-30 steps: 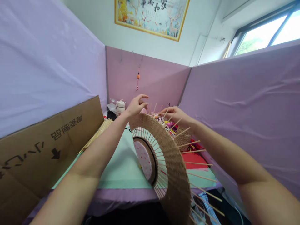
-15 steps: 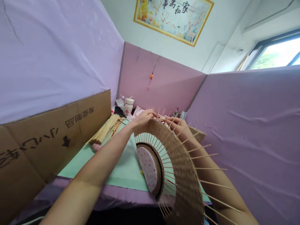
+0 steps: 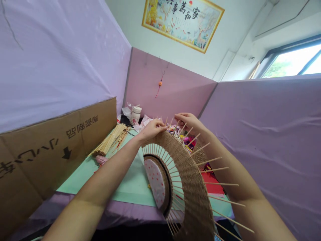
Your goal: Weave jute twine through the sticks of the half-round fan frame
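Observation:
A partly woven basket (image 3: 192, 177) of brown twine on thin wooden sticks stands tilted on its side. Its bare stick ends poke outward around the rim. A white round base with pink dots (image 3: 154, 179) sits at its centre, edged by a dark band. My left hand (image 3: 152, 129) is closed on the upper rim of the weave, thumb and fingers by the sticks. Raised just above and right of that rim, my right hand (image 3: 189, 121) has its fingertips pinched together. Whatever strand they may hold is too thin to make out.
A bundle of thin sticks (image 3: 110, 139) lies left on the green table cover (image 3: 125, 187), beside a cardboard box flap (image 3: 57, 144). A white lidded cup (image 3: 135, 114) stands at the back. Colourful cloth or yarn (image 3: 189, 142) and a red sheet (image 3: 212, 182) lie behind the basket.
My right hand has lifted up and away from the basket's rim. My left hand stays on the rim. The view has shifted slightly, and the red sheet now shows.

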Available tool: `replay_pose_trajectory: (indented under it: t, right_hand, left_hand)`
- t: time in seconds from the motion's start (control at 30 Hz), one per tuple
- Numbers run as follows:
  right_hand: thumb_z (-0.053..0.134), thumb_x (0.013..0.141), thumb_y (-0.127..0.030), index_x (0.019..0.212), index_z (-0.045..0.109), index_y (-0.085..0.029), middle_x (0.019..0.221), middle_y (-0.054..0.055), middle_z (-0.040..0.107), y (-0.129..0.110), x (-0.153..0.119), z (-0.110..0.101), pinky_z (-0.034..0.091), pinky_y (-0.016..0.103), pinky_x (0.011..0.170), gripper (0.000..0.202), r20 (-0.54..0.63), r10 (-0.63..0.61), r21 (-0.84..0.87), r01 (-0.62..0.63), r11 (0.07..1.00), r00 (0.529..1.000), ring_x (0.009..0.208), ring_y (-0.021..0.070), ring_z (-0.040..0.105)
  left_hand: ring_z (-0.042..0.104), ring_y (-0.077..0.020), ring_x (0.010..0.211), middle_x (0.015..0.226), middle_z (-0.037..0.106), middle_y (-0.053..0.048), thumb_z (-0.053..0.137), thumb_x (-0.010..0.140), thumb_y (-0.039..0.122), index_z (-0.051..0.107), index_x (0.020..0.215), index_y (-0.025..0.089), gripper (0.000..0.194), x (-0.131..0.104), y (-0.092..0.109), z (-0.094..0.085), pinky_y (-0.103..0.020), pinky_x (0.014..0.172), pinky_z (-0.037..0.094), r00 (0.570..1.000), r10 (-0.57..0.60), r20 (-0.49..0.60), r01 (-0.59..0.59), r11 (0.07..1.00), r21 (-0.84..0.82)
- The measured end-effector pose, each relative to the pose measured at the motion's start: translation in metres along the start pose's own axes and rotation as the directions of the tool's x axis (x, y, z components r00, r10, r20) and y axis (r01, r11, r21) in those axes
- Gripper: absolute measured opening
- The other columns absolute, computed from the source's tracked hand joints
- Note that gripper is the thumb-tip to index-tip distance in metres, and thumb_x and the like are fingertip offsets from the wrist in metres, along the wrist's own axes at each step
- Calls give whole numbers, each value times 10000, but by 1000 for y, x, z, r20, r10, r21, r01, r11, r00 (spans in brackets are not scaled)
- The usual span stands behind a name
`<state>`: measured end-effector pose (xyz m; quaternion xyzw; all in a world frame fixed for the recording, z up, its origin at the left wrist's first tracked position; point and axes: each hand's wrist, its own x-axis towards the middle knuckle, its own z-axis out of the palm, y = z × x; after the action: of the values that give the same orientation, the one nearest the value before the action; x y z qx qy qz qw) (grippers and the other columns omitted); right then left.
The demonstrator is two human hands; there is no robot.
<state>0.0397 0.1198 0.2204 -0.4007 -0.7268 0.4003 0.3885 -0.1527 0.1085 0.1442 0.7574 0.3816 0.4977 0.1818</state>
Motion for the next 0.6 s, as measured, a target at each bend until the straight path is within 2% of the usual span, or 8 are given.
replay_pose_trajectory:
  t: [0.13, 0.23, 0.3, 0.4, 0.5, 0.6]
  right_hand:
    - [718, 686, -495, 727, 635, -176, 550, -47, 448, -16, 0, 4, 253, 241, 446, 332, 32, -137, -64, 139, 988, 990, 466, 63, 348]
    - [721, 684, -515, 750, 646, -178, 569, -44, 479, -10, -11, -3, 279, 234, 463, 352, 8, -207, -92, 207, 974, 978, 492, 69, 376]
    - [730, 673, -520, 749, 642, -182, 552, -52, 463, 2, -19, -10, 274, 231, 457, 357, -27, -170, -48, 168, 985, 985, 480, 67, 357]
    - [757, 639, -511, 729, 632, -185, 516, -63, 426, 27, -33, -15, 263, 229, 448, 360, -67, -48, 52, 51, 997, 997, 457, 64, 328]
    - [764, 629, -504, 719, 637, -183, 537, -43, 478, 47, -54, -6, 282, 234, 460, 356, -52, 28, 75, -24, 997, 998, 474, 76, 367]
    - [759, 618, -517, 709, 641, -183, 594, -15, 540, 53, -74, 8, 306, 242, 483, 366, -17, 50, 75, -49, 996, 999, 520, 99, 419]
  left_hand:
    - [585, -210, 888, 858, 685, -63, 609, 775, 370, 711, 757, 165, 230, -2, 3, -1, -333, 823, 436, 1000, -15, -22, 15, 1000, -3]
    - [580, -208, 877, 839, 677, -56, 608, 777, 367, 703, 739, 170, 222, -3, 3, -2, -328, 810, 438, 1000, -5, -26, 4, 1000, -19]
    - [578, -202, 865, 842, 672, -55, 612, 780, 368, 699, 739, 171, 220, -5, 2, -2, -327, 816, 436, 999, -8, -44, 7, 1000, -25]
    - [577, -192, 853, 858, 668, -56, 617, 787, 376, 697, 754, 168, 225, -7, -1, -1, -325, 831, 433, 997, -31, -76, 27, 999, -41]
    - [572, -190, 865, 862, 666, -51, 620, 788, 350, 693, 769, 166, 199, -9, 0, -1, -321, 844, 427, 994, -55, -94, 50, 997, -53]
    - [567, -195, 877, 838, 650, -44, 596, 805, 320, 668, 740, 167, 180, -10, 3, -1, -326, 850, 426, 991, -90, -96, 85, 995, -53]
